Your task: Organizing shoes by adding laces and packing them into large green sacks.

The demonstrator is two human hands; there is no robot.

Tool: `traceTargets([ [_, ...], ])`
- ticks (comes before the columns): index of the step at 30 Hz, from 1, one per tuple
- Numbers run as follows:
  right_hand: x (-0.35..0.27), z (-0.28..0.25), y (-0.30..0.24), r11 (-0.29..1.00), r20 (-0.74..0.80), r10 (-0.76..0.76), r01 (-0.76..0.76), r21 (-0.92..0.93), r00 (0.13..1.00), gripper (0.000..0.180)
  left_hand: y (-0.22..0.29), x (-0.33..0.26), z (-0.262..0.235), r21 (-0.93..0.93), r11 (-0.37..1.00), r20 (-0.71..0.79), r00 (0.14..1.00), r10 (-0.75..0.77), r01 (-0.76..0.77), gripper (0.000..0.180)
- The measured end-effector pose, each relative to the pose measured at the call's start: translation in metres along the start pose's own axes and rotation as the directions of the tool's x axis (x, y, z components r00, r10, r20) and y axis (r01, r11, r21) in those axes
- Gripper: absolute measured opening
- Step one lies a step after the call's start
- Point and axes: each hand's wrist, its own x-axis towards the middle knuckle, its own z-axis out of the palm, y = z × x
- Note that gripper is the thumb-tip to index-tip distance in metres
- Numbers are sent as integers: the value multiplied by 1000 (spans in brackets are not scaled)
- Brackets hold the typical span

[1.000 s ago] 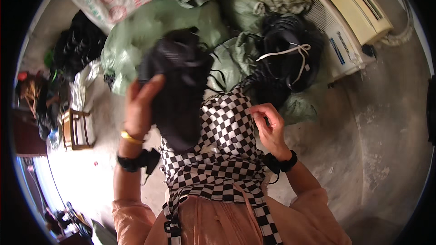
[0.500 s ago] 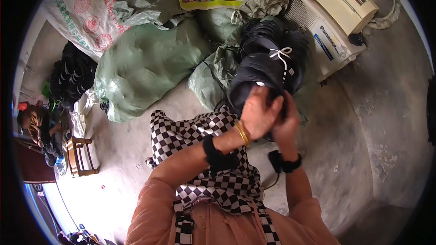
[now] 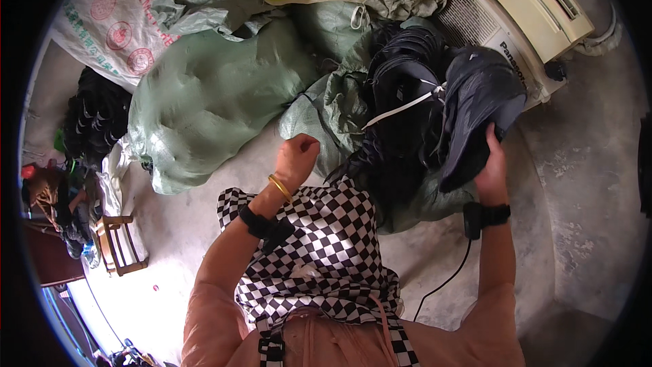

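Over green sacks, right hand (image 3: pixel 490 166) gripping black shoe upper (image 3: pixel 479 112), left hand (image 3: pixel 296 158) loosely fisted

Dark shoe upper (image 3: pixel 479 112), black, soft and curved, held up on edge at its lower right side, above the open green sack (image 3: pixel 339 105), just right of the bundle (image 3: pixel 401 115) of black uppers tied with white cord
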Motion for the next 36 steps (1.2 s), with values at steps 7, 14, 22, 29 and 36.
traceTargets([
  [7, 73, 28, 34, 947, -63, 315, -309, 90, 947, 45, -8, 15, 31, 73, 997, 185, 982, -40, 27, 26],
  [14, 132, 0, 57, 923, -32, 252, -230, 310, 967, 38, -21, 18, 46, 92, 996, 242, 969, -44, 22, 27],
  [22, 100, -6, 25, 982, -22, 188, -187, 20, 982, 34, -6, 12, 28, 15, 997, 292, 954, -73, 72, 28],
  [29, -27, 75, 62, 464, 312, -329, 441, -768, 891, 35, 61, -40, 39, -517, 851, 383, 862, 332, -98, 84],
  [36, 14, 65, 29, 708, 437, -32, 329, -625, 899, 23, 31, -38, 20, -751, 631, 77, 974, -213, 197, 26],
])
